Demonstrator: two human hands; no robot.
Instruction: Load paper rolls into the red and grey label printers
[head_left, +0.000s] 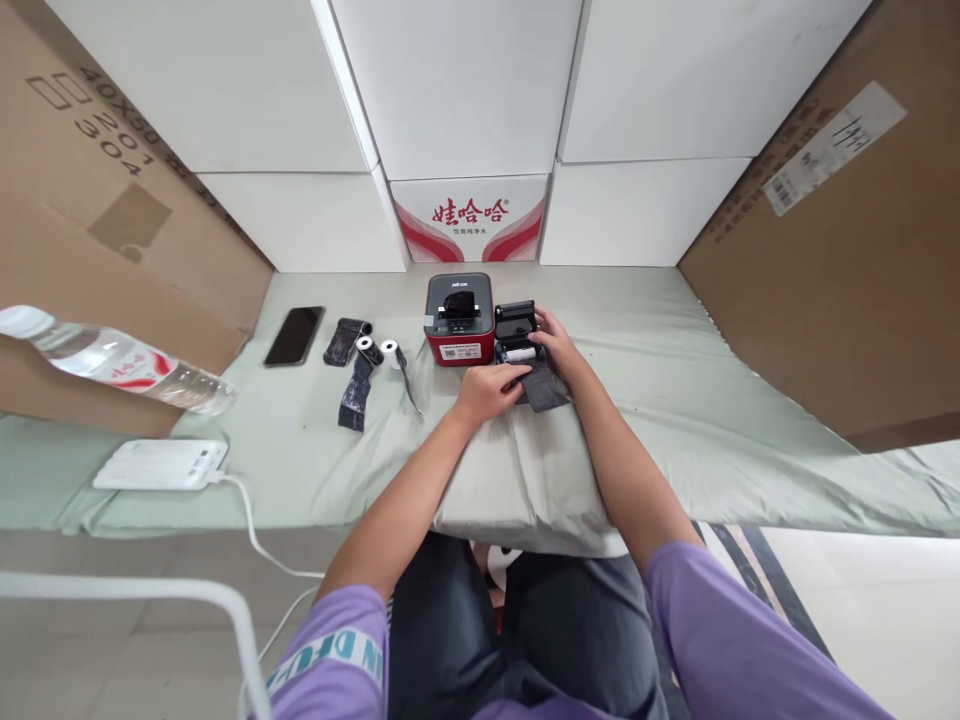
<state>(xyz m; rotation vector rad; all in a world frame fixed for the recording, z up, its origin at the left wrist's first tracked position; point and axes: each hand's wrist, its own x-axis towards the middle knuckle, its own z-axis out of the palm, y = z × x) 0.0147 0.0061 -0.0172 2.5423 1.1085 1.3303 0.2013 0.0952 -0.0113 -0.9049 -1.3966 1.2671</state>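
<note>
At the middle of the pale green cloth-covered surface (pixel 637 400) in the head view, a small black plastic hinged device (pixel 515 329) stood open, touching or just beside the right side of a red-and-black box-shaped machine (pixel 459 345). A small white cylindrical roll (pixel 520 353) lay in the device's near half, and a thin dark flexible strip (pixel 545 388) spread from there onto the cloth.

The left hand (pixel 484 393) reached in from the near left, its fingers extended and their tips on the strip; whether they pinched it could not be told. The right hand (pixel 555 338) had its fingers bent against the device's right edge; whether they gripped it could not be told.

Good handling, as judged, called for steadying the device with the right hand while the left fingertips drew the strip flat and square to the roll, without creasing or skewing it.

The opened device's long axis ran near to far, lid half far. The roll's long axis ran left to right, and the strip's loose end pointed near and right.
</note>
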